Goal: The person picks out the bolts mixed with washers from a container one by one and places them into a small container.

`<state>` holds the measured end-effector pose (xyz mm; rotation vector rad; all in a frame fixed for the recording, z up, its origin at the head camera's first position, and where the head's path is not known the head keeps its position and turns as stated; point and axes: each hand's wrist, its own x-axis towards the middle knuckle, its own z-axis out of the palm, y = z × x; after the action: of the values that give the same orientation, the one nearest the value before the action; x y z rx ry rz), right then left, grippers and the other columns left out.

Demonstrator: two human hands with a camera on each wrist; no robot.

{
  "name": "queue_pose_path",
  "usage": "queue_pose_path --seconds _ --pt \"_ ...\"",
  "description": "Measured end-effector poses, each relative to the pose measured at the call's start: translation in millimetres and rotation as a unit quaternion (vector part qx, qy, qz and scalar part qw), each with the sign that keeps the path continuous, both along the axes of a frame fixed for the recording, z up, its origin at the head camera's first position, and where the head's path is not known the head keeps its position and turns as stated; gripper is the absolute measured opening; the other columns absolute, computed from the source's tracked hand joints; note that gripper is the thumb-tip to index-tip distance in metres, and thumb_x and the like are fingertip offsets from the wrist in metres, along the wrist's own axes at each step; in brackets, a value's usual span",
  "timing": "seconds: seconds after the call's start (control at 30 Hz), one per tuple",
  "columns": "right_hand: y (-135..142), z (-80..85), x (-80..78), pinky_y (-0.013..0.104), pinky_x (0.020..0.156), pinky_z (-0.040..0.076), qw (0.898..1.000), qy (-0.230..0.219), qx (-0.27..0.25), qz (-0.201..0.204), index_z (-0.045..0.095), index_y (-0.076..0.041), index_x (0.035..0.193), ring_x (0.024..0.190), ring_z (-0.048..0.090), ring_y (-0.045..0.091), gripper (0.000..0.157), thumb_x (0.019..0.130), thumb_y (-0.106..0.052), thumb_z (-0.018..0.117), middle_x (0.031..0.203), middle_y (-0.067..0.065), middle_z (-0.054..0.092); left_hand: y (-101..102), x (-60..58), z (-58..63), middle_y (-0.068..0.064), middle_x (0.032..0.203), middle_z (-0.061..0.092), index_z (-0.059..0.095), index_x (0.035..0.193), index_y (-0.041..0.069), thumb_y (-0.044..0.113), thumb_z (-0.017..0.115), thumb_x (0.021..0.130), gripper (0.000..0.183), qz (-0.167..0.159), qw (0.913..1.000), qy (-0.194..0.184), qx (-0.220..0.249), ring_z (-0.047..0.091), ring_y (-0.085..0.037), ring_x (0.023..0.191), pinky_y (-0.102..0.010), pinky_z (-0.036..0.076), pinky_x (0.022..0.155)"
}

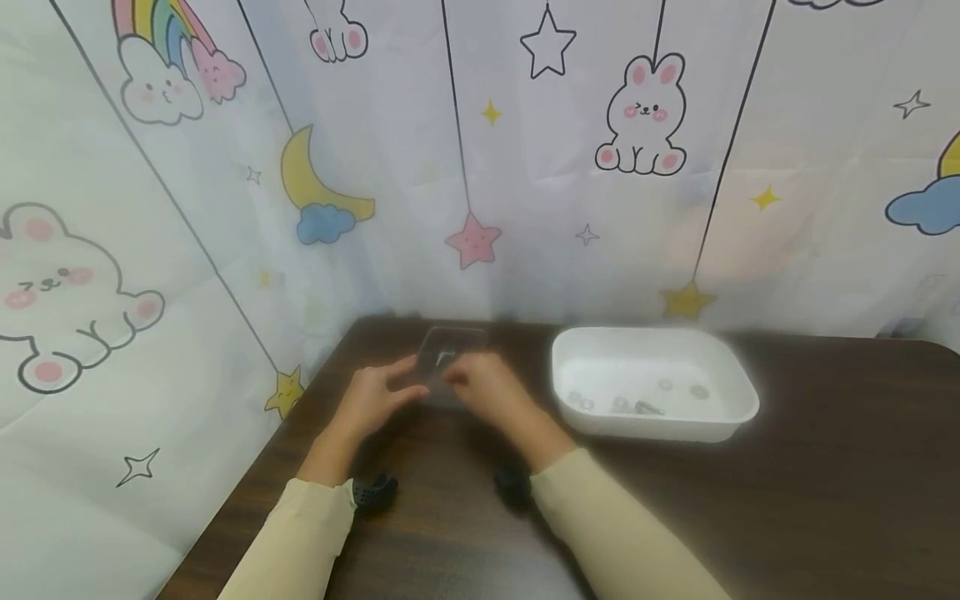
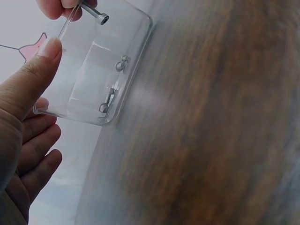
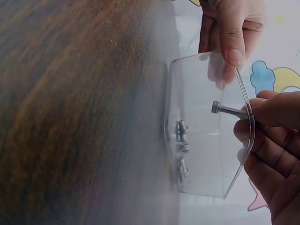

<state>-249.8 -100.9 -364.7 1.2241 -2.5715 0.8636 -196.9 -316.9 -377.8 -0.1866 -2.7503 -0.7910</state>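
While pinching one bolt [image 3: 229,110]: likely at the step of putting small metal bits [image 3: 182,133] into the clear box [image 3: 206,183].
Right hand [image 1: 491,387]: thumb and fingertips clamped on the plain end of the bolt, at the rim of the clear box.
Bolt: tilted, with the fat end poking into the mouth of the clear box, above the floor; not yet let go.
Left hand [image 1: 371,400]: clamped on the clear box, with thumb at the rim and fingers round the outside; likely for holding steady.
Clear box: resting on the dark table [image 1: 825,467], to the left of the white tub [image 1: 645,429] and apart from it.
Next move: calls, as a best guess, for lowering the bolt a little, then letting go softly, without tipping the clear box.
Count by the hands: one bolt, one clear box, two hands.
Count inside the clear box: at least two little bunches of small metal bits; cannot tell exactly how many, because of shine and see-through walls.
Count inside the white tub: about five pale round things [image 1: 699,392] and at least one long greyish thing [image 1: 649,408]; too blurry to be sure.
Count on the arms: two pale sleeves [image 1: 622,521].
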Motion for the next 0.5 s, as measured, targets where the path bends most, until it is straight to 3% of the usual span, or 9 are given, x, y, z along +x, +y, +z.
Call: queue_pose_path --seconds 0.5 --pt "2.5 -1.8 0.5 0.033 0.087 0.057 1.000 -0.003 -0.005 0.006 0.076 -0.010 0.097 0.092 0.070 0.020 0.012 0.086 -0.009 0.073 0.098 0.004 0.075 1.4 1.9 -0.6 -0.008 0.134 0.062 0.063 0.132 0.009 0.040 0.078 0.082 0.061 -0.005 0.9999 0.012 -0.009 0.061 -0.032 0.121 -0.050 0.047 0.104"
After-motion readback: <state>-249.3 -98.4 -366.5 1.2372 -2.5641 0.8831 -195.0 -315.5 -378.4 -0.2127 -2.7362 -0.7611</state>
